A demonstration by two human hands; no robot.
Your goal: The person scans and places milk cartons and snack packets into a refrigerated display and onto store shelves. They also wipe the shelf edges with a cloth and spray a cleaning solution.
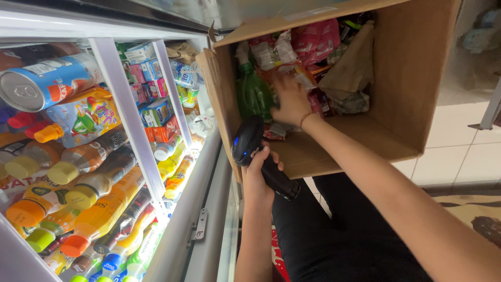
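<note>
Box looks sketchy tbh: it's tipped on its side w/ the open face toward the person, so any tug on the packets could drag the green bottle or wrappers out the front. Scanner sits right by the cardboard edge too, easy to bump. Left hand is clenched around the scanner grip, head aimed up. Right hand is stretched deep inside, fingers spread on the snacks; can't tell if it's actually gripping anything.
</note>
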